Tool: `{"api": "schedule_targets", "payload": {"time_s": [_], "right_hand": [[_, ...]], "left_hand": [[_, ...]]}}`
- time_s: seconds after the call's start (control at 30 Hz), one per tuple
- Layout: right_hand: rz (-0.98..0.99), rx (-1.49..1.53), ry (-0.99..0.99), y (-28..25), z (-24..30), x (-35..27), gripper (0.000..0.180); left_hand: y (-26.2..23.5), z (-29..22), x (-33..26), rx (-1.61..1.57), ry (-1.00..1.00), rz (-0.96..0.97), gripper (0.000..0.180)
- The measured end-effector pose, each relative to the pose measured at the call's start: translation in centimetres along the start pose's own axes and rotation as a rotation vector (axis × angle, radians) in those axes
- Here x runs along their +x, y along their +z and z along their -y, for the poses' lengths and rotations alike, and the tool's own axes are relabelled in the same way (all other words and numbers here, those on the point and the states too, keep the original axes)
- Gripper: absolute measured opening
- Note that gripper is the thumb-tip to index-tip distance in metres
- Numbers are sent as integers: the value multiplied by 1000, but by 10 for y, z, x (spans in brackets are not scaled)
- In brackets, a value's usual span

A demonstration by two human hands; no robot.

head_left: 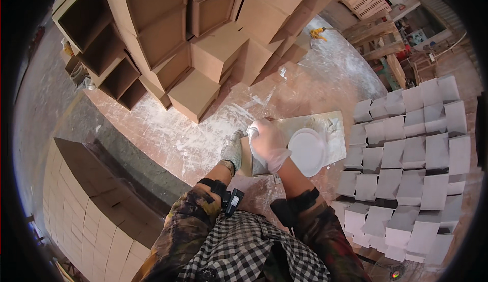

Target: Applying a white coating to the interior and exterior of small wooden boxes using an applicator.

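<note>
My left hand (233, 150), in a whitish, smeared glove, grips the left side of a small brown box (246, 156). The fingers lie along its far left edge. Over the box's far right part is my right hand (268, 141), closed like a fist in a thin clear plastic glove and blurred by motion. A bit of white shows at its left side, but what it holds is hidden. Right of that hand, a round white lid or dish (307, 152) rests on a pale, smeared board (333, 134).
Brown boxes (201, 95) stand stacked on the far side of the white-smeared work surface (173, 134). Rows of whitish boxes (399, 155) fill the right. Another tan stack (84, 206) is at lower left. A yellow tool (318, 33) and wooden pallets (378, 39) lie far right.
</note>
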State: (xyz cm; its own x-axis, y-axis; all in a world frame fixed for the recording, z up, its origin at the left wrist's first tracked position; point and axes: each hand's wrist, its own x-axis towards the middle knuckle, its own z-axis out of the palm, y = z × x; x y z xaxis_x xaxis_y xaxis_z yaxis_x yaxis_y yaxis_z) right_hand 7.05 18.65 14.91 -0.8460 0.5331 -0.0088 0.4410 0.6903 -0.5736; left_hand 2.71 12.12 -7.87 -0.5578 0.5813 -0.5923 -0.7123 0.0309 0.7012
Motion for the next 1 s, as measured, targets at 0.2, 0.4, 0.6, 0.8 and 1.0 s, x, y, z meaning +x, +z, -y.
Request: {"api": "schedule_targets", "payload": {"time_s": [0.2, 0.4, 0.6, 0.8, 1.0], "right_hand": [[227, -164, -94, -10, 18, -56, 11], [581, -183, -114, -26, -11, -88, 16], [58, 3, -37, -22, -4, -68, 17], [113, -257, -153, -5, 13, -104, 9], [94, -583, -187, -22, -31, -116, 12]], "left_hand": [[-23, 32, 25, 60, 107, 40, 34], [-11, 26, 20, 210, 223, -19, 33], [11, -17, -7, -203, -237, 67, 42], [-2, -10, 1, -340, -380, 162, 44], [11, -25, -18, -215, -210, -9, 44]]}}
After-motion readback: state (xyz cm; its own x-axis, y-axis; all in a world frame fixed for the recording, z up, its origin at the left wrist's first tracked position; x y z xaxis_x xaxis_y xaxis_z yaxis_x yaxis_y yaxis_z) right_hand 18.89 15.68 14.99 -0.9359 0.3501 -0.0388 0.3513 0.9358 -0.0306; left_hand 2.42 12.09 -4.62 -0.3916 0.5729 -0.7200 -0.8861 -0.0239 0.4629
